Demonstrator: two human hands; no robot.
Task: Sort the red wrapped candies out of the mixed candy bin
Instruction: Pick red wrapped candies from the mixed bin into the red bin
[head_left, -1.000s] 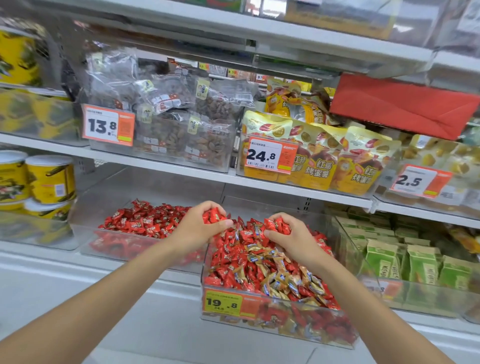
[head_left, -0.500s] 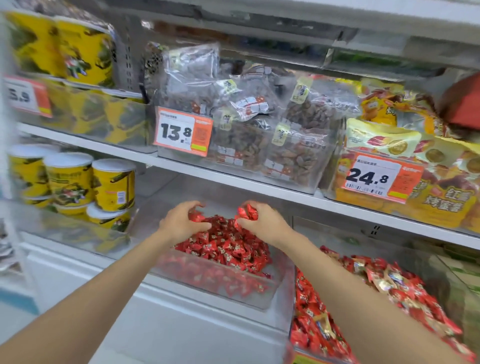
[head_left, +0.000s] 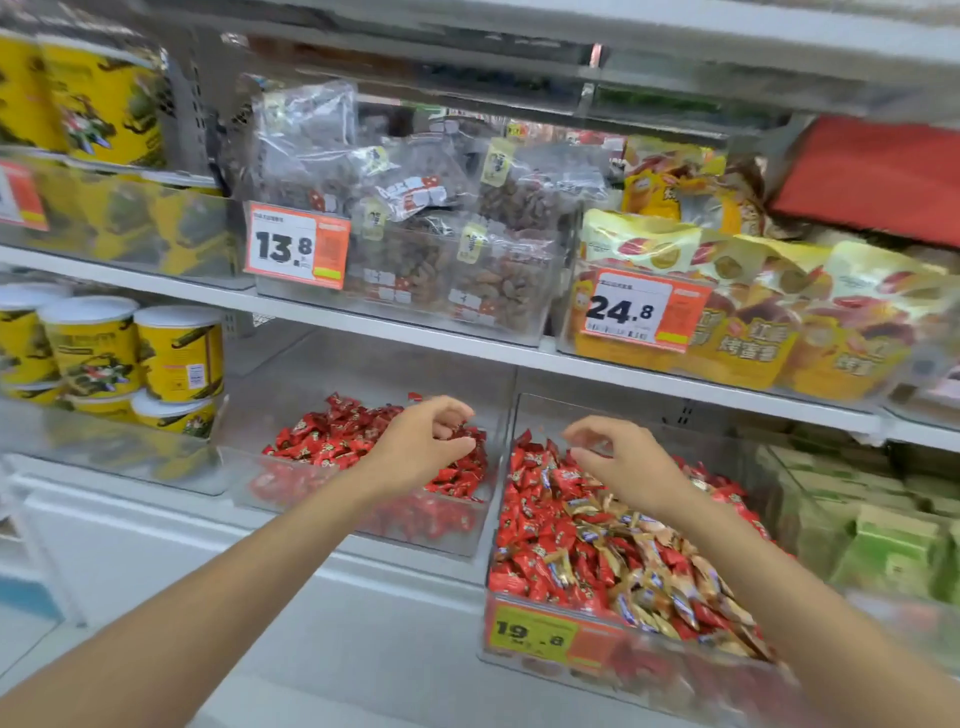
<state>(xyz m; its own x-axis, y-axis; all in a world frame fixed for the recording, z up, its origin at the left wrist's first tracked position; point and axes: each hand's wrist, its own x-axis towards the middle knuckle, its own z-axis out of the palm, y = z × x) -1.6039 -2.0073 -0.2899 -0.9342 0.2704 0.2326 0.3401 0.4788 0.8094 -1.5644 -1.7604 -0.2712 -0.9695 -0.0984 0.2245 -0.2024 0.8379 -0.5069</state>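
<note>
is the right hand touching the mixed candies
Cannot tell. The head view shows the right hand in front of the mixed candies, fingers loosely curled and empty, but the hand itself hides any contact or gap beneath.

A white shelf board (head_left: 156, 283) runs across the middle. On it, clear bags of brown dried snacks (head_left: 415, 234) fill a transparent tray bearing an orange price tag reading 13.8 (head_left: 296, 244). Just to their right stand yellow pouches (head_left: 753, 322) behind a second tag, 24.8 (head_left: 644, 309). A flat red packet (head_left: 872, 176) lies above them (its print is unreadable). Yellow canisters with white lids (head_left: 179, 353) are stacked at the lower left, with more yellow tubs (head_left: 104, 98) on the shelf above. Green boxes (head_left: 893, 551) sit at the lower right.
</note>
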